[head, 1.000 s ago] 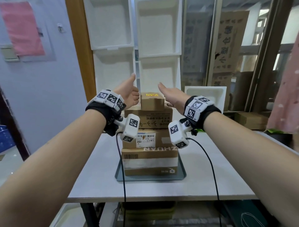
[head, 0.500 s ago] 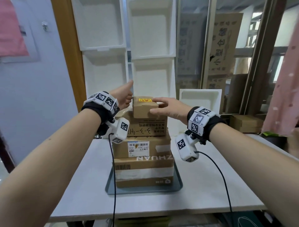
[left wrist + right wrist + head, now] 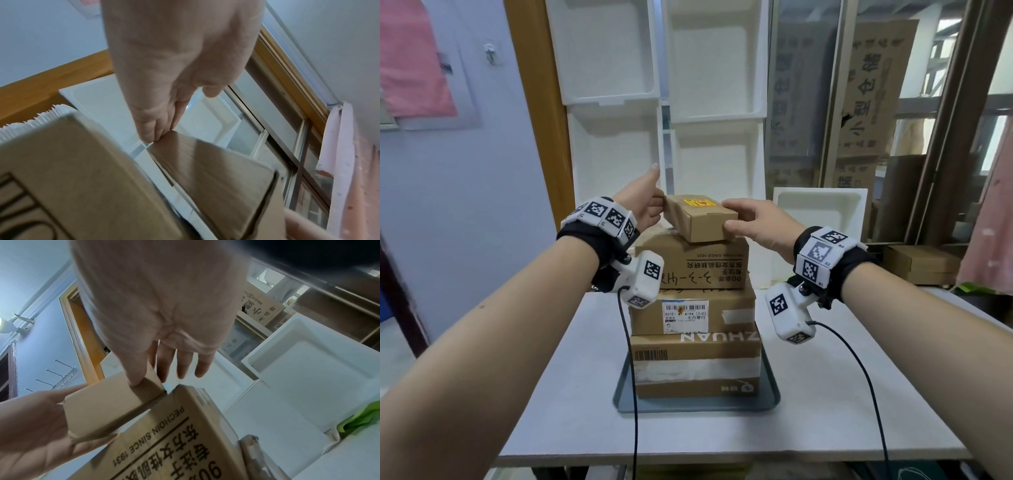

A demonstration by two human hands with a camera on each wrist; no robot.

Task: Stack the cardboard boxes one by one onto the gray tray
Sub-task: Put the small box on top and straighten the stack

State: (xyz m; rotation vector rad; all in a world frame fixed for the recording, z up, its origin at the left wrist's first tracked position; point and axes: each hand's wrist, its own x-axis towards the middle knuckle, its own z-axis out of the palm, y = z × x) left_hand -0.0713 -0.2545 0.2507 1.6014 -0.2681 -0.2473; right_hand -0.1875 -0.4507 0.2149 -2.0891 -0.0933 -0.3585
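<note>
Several cardboard boxes are stacked on the gray tray (image 3: 770,399). On top lies a small box (image 3: 700,219) with a yellow label, turned askew on the printed box (image 3: 695,265) below. My left hand (image 3: 654,209) presses straight fingers against its left end, thumb up. In the left wrist view the left fingertips (image 3: 154,136) touch the small box's (image 3: 216,178) corner. My right hand (image 3: 736,216) pinches the right end, index finger on top and thumb on the front. In the right wrist view the thumb (image 3: 133,374) sits on the small box (image 3: 107,408), with the other fingers behind it.
The tray stands mid-table on a white table (image 3: 842,411). White foam trays (image 3: 613,51) lean against the wall behind, and another foam tray (image 3: 822,212) stands back right. A further cardboard box (image 3: 921,263) lies at the right. Wrist camera cables hang over the table front.
One second ago both hands stood open beside the small box. The right hand has since taken its right end, and the box has turned askew on the stack.
</note>
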